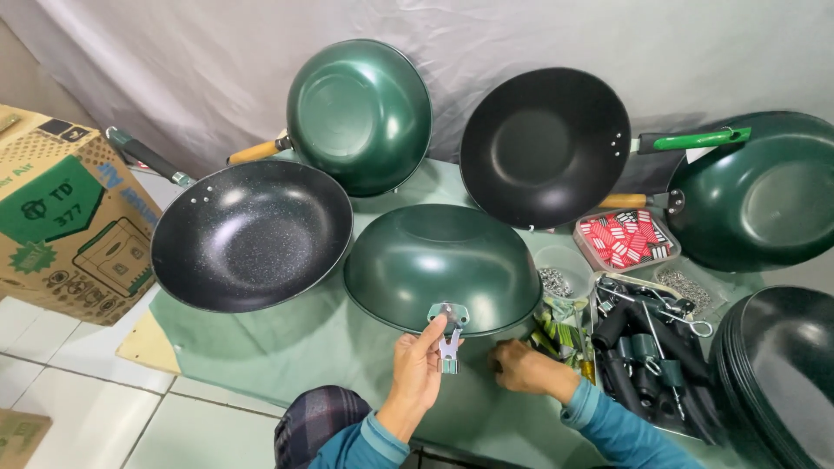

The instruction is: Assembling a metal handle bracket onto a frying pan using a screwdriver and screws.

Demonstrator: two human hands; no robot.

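The left hand (417, 369) holds with closed fingers a small metal bracket (449, 343) against the rim of the upturned green wok (439, 265), which lies in the middle of the green tabletop (287, 347). The right hand (521, 366) rests just beside the wok, near a tray of handles (647, 360); whether its fingers grip anything I cannot tell.
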